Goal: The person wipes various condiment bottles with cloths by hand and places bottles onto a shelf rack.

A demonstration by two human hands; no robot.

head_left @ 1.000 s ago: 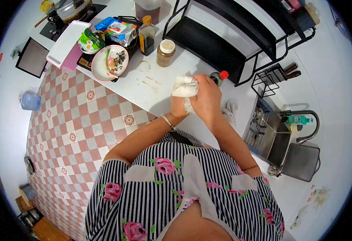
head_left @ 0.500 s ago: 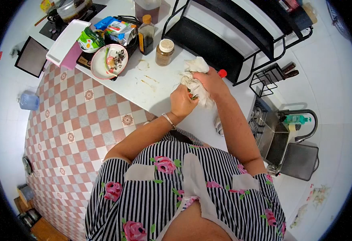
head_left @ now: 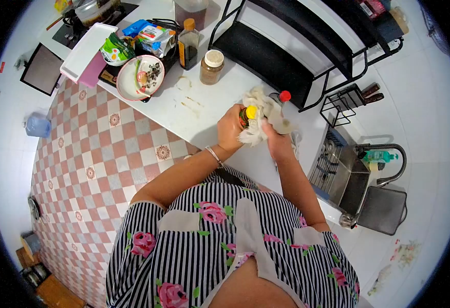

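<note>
from where i stand, the small bottle (head_left: 243,118) with its yellow cap (head_left: 251,111) is up in the left hand (head_left: 230,127), over the near part of the bench (head_left: 204,120), its cap end leaning right, against or just beside the cloth (head_left: 265,104). it looks light and stiff, probably smooth enough to slip if the skin is damp or greasy; whether it is glass or plastic, i can't tell, so i'd treat it as breakable. the sound hold is around the body below the cap, and the left fingers are wrapped there, hiding most of it. the cloth looks limp and soft, easily bunched, and is best pinched through its folds; the right hand (head_left: 279,142) grips it, thumb along the near side, the other fingers mostly out of sight. both forearms reach forward from the body and angle inward, the hands nearly meeting, left of the red-capped bottle (head_left: 285,96). the left wrist carries a bracelet (head_left: 213,154).
</note>
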